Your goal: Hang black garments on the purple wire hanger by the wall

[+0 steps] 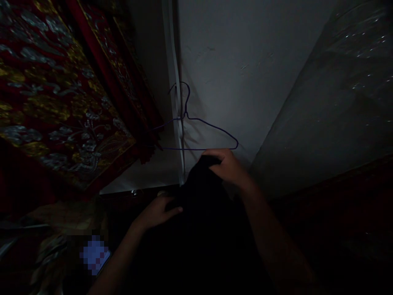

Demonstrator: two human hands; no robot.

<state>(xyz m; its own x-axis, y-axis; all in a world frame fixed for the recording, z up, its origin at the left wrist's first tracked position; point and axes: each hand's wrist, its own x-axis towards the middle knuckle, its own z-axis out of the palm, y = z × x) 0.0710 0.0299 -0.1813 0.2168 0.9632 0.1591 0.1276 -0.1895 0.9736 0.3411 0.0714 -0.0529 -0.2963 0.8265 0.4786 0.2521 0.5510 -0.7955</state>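
Black cloth (211, 200) fills the lower middle, nearest the camera, so dark that its folds and lower edge cannot be told; its top rises to a narrow peak, and there the right hand (229, 166) has hold of it, thumb and fingers closed on the fabric; the left hand (158, 211) is lower, at the cloth's left side, partly open with the thumb stretched out toward the fabric, its other fingers lost in the dark, so I cannot tell how firmly it grips; just above the right hand is a thin purple hanger (186, 112), its lower bar passing close over the knuckles, though whether they touch is unclear; the hanger's hook curves by a pale vertical strip (178, 131), in front of a grey wall (233, 73), while its left end meets the fringed edge of a red drape (55, 90) worked in gold and silver flowers; to the right, a shiny, creased sheet (337, 102) slants across the wall; at lower left, near the left forearm (129, 241), a lit screen (95, 254), blurred into blocks, shows beside some dim, patterned fabric (73, 217).
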